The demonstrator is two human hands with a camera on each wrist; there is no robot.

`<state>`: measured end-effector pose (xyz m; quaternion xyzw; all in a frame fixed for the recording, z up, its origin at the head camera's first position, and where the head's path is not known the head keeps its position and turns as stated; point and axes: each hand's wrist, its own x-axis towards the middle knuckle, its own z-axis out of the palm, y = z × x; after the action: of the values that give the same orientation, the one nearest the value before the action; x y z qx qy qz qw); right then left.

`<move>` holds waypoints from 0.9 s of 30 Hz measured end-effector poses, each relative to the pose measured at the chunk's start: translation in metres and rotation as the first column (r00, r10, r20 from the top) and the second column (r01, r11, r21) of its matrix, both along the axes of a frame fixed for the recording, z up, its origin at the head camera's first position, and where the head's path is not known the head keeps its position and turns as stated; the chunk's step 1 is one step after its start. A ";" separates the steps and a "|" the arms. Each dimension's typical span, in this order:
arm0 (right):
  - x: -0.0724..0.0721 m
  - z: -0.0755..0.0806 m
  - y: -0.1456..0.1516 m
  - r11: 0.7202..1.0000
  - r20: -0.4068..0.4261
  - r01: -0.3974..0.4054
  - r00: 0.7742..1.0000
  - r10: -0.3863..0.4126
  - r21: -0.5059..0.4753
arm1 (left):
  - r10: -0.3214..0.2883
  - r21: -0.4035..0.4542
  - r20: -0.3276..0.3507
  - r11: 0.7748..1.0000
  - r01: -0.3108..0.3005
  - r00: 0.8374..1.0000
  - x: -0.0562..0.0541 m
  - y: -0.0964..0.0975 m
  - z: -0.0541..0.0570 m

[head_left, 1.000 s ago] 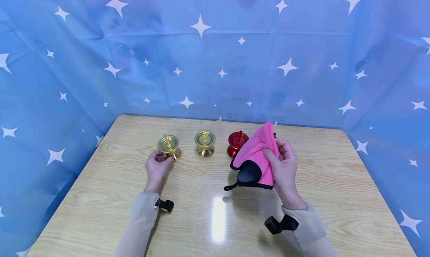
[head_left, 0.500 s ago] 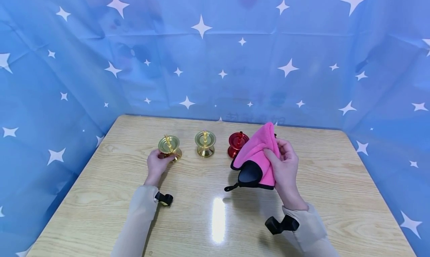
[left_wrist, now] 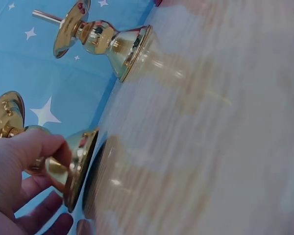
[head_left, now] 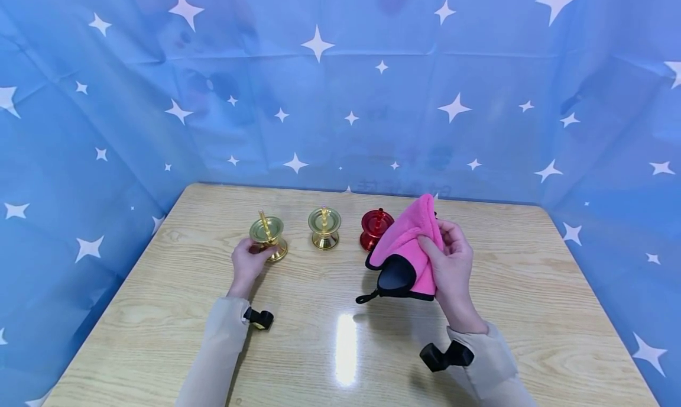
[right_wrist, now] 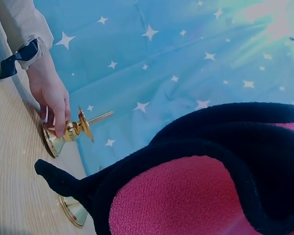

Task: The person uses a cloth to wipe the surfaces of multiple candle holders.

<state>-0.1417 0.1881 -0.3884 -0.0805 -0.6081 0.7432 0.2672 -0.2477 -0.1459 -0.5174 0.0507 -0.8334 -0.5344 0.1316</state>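
My left hand (head_left: 247, 264) grips the waist of a gold candlestick (head_left: 268, 229) at the left end of a row, thumb on the near side. In the left wrist view its base tilts close over the tabletop, above its own dark reflection. Beside it a second gold candlestick (head_left: 324, 222) stands upright, and a red candlestick (head_left: 375, 225) stands to the right, partly behind the cloth. My right hand (head_left: 452, 265) pinches a folded pink cloth (head_left: 404, 235) with black edging, a black patch and a hanging loop (head_left: 367, 297), held up above the table. The cloth fills much of the right wrist view.
The light wood table (head_left: 308, 336) carries a bright glare spot near its front. A blue curtain (head_left: 340, 87) with white stars hangs behind and along both sides. Black camera mounts (head_left: 447, 356) sit on both wrists.
The left hand's gold candlestick has tipped slightly, its base shifting a little toward me. My right hand and the pink cloth stay almost still.
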 end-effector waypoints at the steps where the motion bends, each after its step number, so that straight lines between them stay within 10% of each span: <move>1: 0.000 0.000 0.000 1.000 -0.001 0.000 1.000 0.000 0.000 | -0.005 0.004 -0.004 1.000 0.005 1.000 0.001 0.000 0.000; 27: -0.002 0.003 -0.004 0.999 0.022 -0.016 1.000 0.015 0.031 | -0.143 0.192 -0.099 0.968 0.160 0.985 0.030 0.027 0.061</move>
<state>-0.1437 0.1842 -0.3856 -0.0795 -0.6230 0.7348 0.2561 -0.2177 -0.1194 -0.4567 -0.0228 -0.7708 -0.6253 0.1200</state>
